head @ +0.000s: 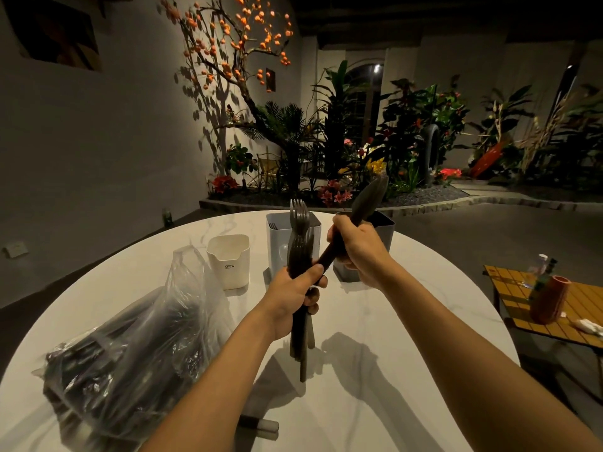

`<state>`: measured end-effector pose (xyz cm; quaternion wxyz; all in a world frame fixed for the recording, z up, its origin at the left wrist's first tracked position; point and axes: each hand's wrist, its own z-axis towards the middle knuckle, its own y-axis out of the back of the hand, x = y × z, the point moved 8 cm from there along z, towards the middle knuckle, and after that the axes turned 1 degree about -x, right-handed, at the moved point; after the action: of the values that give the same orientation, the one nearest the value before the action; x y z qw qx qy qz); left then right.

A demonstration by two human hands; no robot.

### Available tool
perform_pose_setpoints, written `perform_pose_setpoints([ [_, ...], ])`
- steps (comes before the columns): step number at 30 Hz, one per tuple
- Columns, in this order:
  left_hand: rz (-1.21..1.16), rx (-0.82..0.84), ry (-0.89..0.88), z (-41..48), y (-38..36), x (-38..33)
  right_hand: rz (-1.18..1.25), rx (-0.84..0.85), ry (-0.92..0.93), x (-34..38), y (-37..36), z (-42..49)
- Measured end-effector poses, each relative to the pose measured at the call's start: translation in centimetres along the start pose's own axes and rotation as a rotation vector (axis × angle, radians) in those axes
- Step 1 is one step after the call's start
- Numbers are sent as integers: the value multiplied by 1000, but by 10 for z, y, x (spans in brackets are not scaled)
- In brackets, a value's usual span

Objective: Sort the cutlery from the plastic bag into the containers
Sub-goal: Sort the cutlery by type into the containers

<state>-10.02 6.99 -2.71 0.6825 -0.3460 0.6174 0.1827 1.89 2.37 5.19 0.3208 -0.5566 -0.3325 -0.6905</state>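
My left hand (293, 296) grips a bundle of dark plastic forks (300, 233) upright above the table, tines up. My right hand (355, 247) grips a bunch of dark spoons (370, 199), tilted up to the right, their handle ends touching the fork bundle. Behind the hands stand three containers: a cream one (228, 261) at left, a light grey one (277, 238) with fork tines showing inside, and a dark grey one (383, 230) partly hidden by my right hand. A clear plastic bag (137, 353) with more dark cutlery lies at left.
All of it sits on a round white marble table (375, 337). A small dark and pale object (261, 425) lies near the front edge by my left forearm. A wooden side table (554, 308) with a terracotta vase stands to the right. Plants line the back.
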Motion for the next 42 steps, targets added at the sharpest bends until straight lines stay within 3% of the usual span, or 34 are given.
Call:
perform_pose_setpoints([
  [8,-15,-163,-26,19,13,12,-37,54,-5,-4,13,9],
  [16,-29,-150,-3,38,6,20,73,119,-13,-6,22,17],
  [21,-17,-75,20,52,-2,24,-35,240,-4,-4,30,24],
  [25,33,-17,30,65,-11,27,-83,234,-14,-10,40,38],
  [28,30,-57,26,77,-12,29,-102,162,21,-4,52,50],
  [33,65,-119,80,99,-6,36,-1,-241,169,16,102,86],
  [36,60,-118,79,111,-7,35,-69,-389,217,23,121,104],
  [42,69,-131,5,129,-10,24,-367,-460,197,21,128,125],
])
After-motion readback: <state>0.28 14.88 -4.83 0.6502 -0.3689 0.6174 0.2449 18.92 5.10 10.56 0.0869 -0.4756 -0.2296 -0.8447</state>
